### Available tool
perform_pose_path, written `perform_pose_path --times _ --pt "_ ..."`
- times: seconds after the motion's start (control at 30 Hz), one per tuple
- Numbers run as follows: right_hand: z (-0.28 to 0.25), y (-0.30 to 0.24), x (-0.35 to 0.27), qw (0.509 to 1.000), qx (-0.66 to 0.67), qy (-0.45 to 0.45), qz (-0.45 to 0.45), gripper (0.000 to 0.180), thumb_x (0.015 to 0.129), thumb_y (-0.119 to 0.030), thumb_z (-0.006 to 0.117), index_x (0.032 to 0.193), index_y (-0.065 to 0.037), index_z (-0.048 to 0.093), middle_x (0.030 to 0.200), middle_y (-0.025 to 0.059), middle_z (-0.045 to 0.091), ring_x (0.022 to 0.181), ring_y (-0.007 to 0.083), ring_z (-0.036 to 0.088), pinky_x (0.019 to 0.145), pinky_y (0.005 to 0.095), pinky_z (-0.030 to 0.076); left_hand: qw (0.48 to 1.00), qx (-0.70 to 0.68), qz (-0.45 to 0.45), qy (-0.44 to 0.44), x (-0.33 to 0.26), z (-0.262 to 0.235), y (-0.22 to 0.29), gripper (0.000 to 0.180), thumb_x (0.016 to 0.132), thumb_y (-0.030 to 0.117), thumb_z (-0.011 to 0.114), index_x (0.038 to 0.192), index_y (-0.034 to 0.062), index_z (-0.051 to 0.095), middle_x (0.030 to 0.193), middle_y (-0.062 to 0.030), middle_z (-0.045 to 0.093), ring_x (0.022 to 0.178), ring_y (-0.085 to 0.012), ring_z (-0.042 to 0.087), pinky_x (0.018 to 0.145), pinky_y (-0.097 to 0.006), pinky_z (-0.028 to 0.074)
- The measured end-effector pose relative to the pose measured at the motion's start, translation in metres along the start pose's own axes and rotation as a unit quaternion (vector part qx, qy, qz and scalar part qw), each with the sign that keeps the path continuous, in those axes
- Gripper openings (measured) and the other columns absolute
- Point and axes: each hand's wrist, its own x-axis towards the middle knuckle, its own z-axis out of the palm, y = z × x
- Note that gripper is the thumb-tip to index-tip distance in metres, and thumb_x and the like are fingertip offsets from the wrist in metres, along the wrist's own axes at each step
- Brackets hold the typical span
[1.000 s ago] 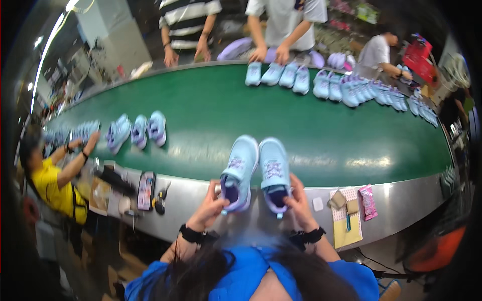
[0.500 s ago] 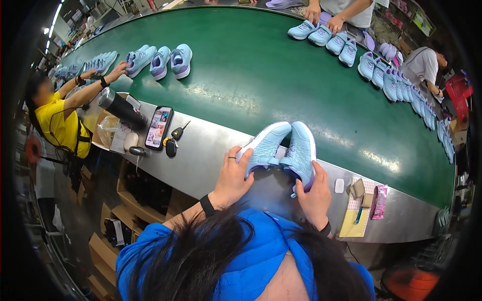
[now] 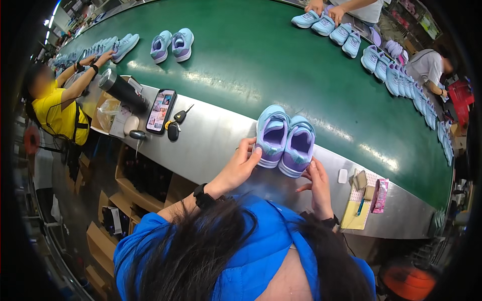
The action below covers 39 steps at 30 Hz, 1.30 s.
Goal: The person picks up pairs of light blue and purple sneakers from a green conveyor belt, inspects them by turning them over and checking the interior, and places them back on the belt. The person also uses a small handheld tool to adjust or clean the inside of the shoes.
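Note:
Two light blue sneakers with lilac linings and purple heels are side by side before me, toes away and openings facing up. My left hand point(image 3: 243, 163) is closed at the outer side of the left sneaker point(image 3: 272, 136), thumb by its heel. Beside the heel of the right sneaker point(image 3: 299, 147), my right hand point(image 3: 318, 186) has its fingers apart, the fingertips at or near the shoe's side. The pair is over the line where the green belt point(image 3: 226, 75) meets the steel ledge point(image 3: 211, 145); whether the soles rest on it I cannot tell.
On the ledge's left are a phone point(image 3: 161, 111), car keys point(image 3: 175, 123) and a dark tumbler point(image 3: 123, 90); on its right, a yellow notepad point(image 3: 354, 215) and pink packet point(image 3: 380, 195). Two sneakers point(image 3: 172, 45) stand on the belt. A yellow-shirted co-worker point(image 3: 63, 108) reaches from the left.
The pair has gone from toes tilted together, straps showing, to upright with openings facing me. My right hand's grip has loosened. The yellow-shirted co-worker has drawn a pair further left.

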Motion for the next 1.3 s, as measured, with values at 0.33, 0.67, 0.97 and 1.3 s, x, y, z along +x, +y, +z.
perform_pose_path --times 0.33,0.67,0.97,1.3 --pt "-0.028 0.024 0.001 0.975 -0.211 0.047 -0.041 0.033 0.095 -0.029 0.052 0.115 -0.004 0.061 0.103 0.0065 0.061 0.083 0.0107 0.058 0.057 0.0232 0.048 0.853 0.486 0.189 -0.003 -0.018 0.02 0.011 0.047 0.081 0.019 0.061 0.127 0.0174 0.051 0.111 -0.015 0.051 0.116 -0.028 0.04 0.101 -0.051 0.019" --pt "-0.003 0.015 -0.011 0.966 -0.191 0.087 -0.149 0.032 0.09 -0.018 0.059 0.118 -0.004 0.056 0.111 0.0129 0.057 0.098 0.0203 0.057 0.068 0.0251 0.05 0.813 0.503 0.216 -0.197 0.02 0.012 0.051 0.038 0.072 0.024 0.072 0.108 0.0216 0.062 0.084 -0.0038 0.057 0.088 -0.0197 0.055 0.089 -0.038 0.027" --pt "0.018 -0.022 -0.026 0.885 -0.334 0.007 -0.324 0.022 0.079 -0.008 0.067 0.1 -0.005 0.065 0.115 0.0117 0.056 0.102 0.0249 0.052 0.067 0.0278 0.052 0.915 0.196 0.182 -0.301 0.026 -0.011 0.119 0.058 0.071 0.017 0.071 0.123 0.0042 0.049 0.119 -0.0052 0.052 0.111 -0.0184 0.045 0.1 -0.033 0.032" --pt "0.02 -0.056 -0.03 0.926 -0.216 -0.043 -0.308 0.03 0.077 -0.025 0.074 0.082 -0.003 0.054 0.07 0.0028 0.057 0.059 0.013 0.054 0.05 0.0262 0.042 0.913 0.205 0.2 -0.292 0.001 0.009 0.118 0.062 0.071 0.004 0.071 0.127 0.0025 0.043 0.121 -0.0061 0.047 0.112 -0.0192 0.046 0.1 -0.034 0.033"
